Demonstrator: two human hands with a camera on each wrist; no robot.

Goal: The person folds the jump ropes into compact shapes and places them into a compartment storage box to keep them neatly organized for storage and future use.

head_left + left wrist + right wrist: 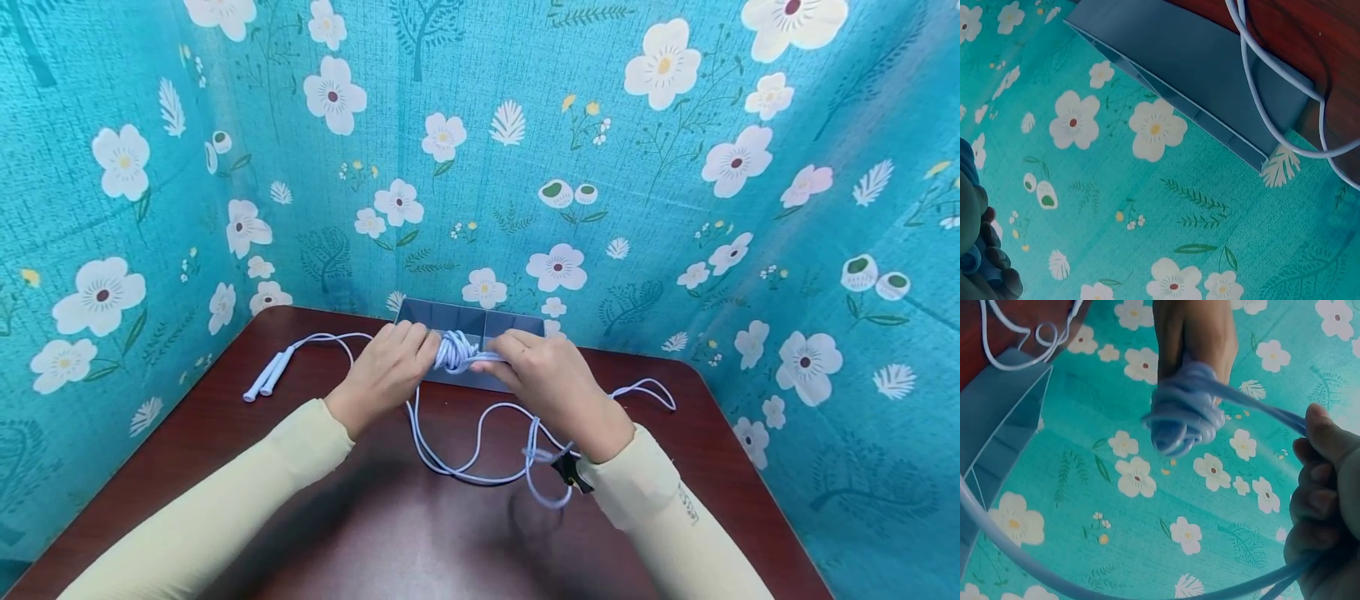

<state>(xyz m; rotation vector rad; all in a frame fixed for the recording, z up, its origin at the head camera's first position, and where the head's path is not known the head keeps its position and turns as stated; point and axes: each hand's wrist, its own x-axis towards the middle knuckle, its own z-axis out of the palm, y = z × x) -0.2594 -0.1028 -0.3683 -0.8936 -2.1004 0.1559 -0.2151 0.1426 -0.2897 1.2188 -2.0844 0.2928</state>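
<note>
Two hands coil a pale blue skipping rope [480, 454] above a dark wooden table [375, 533], enclosed on three sides by teal flowered cloth [600, 125]; the left hand [386, 372] has its fingers curled round a wound bundle [454, 352] of cord, seen from the right wrist as several turns lapped over the fingertips; the right hand [551, 383] pinches the running strand just beside the bundle, its fingers [1322, 487] bent about the cord in the right wrist view. Just behind the hands sits a grey divided tray [480, 321], its nearer wall partly hidden by them; the bundle hangs over or just before the tray, and which of the two cannot be told. The free length lies in loose loops on the table between the forearms and trails to the right; the two handles [268, 375] lie side by side at the left, well apart from the hands. Step in hand, by judgement: winding the slack onto the bundle, with much cord yet unwound. The next move calls for the right hand to carry its strand round the bundle under light tension, while the left keeps the turns from slipping off; the loose loops may snag on each other as they are drawn in.
</note>
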